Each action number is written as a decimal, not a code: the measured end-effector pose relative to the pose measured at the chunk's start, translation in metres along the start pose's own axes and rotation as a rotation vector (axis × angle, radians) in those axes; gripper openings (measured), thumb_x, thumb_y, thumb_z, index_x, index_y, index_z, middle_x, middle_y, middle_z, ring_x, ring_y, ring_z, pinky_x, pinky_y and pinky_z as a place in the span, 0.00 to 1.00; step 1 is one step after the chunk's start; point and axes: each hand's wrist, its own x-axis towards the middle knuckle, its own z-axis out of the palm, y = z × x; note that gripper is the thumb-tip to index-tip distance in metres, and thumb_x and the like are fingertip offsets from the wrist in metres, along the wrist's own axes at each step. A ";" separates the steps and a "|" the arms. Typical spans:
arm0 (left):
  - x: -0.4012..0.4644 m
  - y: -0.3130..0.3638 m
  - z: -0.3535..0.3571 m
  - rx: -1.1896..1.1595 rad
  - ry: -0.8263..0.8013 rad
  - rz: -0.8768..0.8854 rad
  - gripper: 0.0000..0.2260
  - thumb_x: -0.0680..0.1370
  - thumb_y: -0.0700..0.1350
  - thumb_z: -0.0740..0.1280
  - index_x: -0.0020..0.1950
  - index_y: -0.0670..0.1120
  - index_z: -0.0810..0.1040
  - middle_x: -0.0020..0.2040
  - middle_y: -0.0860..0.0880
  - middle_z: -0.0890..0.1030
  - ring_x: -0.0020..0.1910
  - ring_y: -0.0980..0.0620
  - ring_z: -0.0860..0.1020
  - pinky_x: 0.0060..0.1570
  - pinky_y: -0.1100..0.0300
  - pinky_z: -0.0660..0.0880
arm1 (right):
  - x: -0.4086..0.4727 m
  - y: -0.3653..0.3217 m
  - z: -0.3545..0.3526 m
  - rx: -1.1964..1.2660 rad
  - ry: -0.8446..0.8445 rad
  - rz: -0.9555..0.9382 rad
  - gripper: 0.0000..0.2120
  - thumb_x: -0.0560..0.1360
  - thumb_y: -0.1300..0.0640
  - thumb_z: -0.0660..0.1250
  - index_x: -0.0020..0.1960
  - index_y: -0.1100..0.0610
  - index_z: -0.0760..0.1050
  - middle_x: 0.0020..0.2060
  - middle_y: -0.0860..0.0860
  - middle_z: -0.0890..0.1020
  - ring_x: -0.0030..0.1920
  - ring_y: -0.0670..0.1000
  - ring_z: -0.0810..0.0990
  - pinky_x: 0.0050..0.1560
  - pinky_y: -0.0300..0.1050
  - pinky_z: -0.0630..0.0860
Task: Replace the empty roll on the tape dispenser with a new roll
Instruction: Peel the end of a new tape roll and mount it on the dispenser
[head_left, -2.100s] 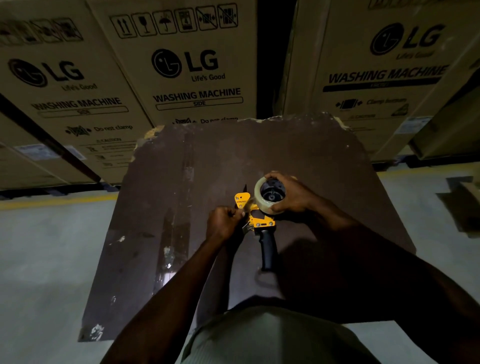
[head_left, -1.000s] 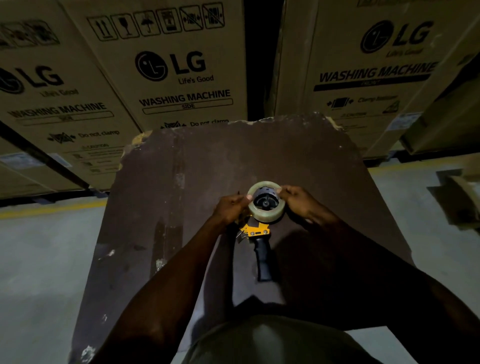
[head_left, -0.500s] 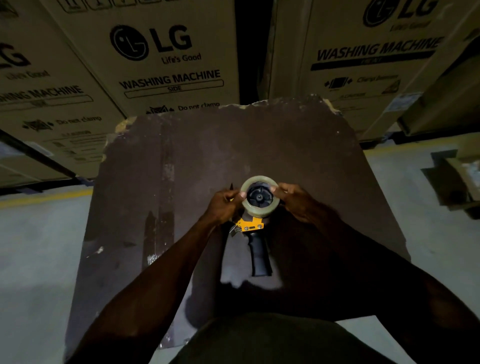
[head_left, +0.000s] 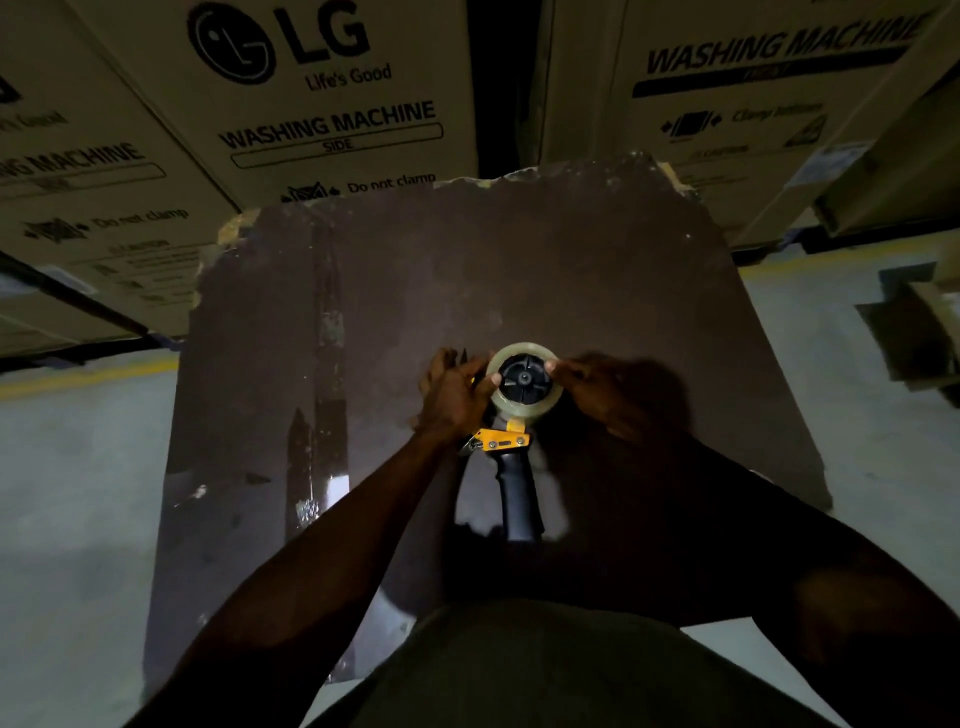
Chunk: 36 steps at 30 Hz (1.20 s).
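- Two hands work at a tape dispenser (head_left: 511, 457) that lies near the middle of a dark brown board (head_left: 545, 260), its black handle pointing toward the board's near edge.
- The roll of tape (head_left: 524, 408), pale and clear, sits on the dispenser's black hub, at the end of the dispenser farther from the person.
- The left hand (head_left: 454, 395) is closed against the roll's left side, thumb on the rim, with its fingers curled over the yellow front part of the dispenser; how firmly it grips is hard to tell in the dim light.
- The right hand (head_left: 597, 387) touches the roll's right rim with its fingertips; the rest of the hand is spread loosely over the board, in shadow.
- The two hands are apart, one on each side of the roll.
- Half a second ago both hands were already on the roll in much the same way; since then the left hand has slid further over the dispenser's front, hiding more of its yellow body.
- Two seconds ago the left hand was lower, at the yellow frame beside the handle, and the right hand alone cupped the roll.
- The camera has tipped down and forward since the earlier frames, so the board fills more of the view.
- Cardboard boxes (head_left: 332, 104) printed "LG Washing Machine" stand past the board's far edge.
- Grey floor (head_left: 78, 493) shows past the board's left and right edges.
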 end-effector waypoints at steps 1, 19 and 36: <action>-0.002 0.003 -0.002 -0.004 0.007 0.014 0.23 0.74 0.69 0.58 0.66 0.63 0.75 0.61 0.42 0.77 0.69 0.41 0.65 0.68 0.40 0.65 | 0.016 0.022 0.002 0.033 -0.014 -0.036 0.39 0.64 0.18 0.59 0.59 0.45 0.82 0.57 0.51 0.86 0.60 0.54 0.82 0.67 0.60 0.74; -0.082 -0.017 -0.058 -0.314 0.240 -0.089 0.28 0.68 0.63 0.74 0.61 0.49 0.76 0.59 0.49 0.81 0.55 0.53 0.80 0.55 0.53 0.78 | -0.030 -0.027 0.012 0.277 0.051 -0.044 0.06 0.81 0.56 0.66 0.51 0.55 0.82 0.47 0.55 0.84 0.46 0.49 0.81 0.56 0.47 0.77; -0.084 -0.014 -0.034 -0.080 0.050 -0.141 0.22 0.67 0.67 0.69 0.36 0.49 0.86 0.30 0.52 0.84 0.31 0.55 0.82 0.37 0.56 0.78 | -0.029 -0.025 0.015 0.213 0.073 -0.091 0.09 0.81 0.55 0.65 0.54 0.57 0.82 0.45 0.52 0.84 0.46 0.48 0.81 0.53 0.45 0.77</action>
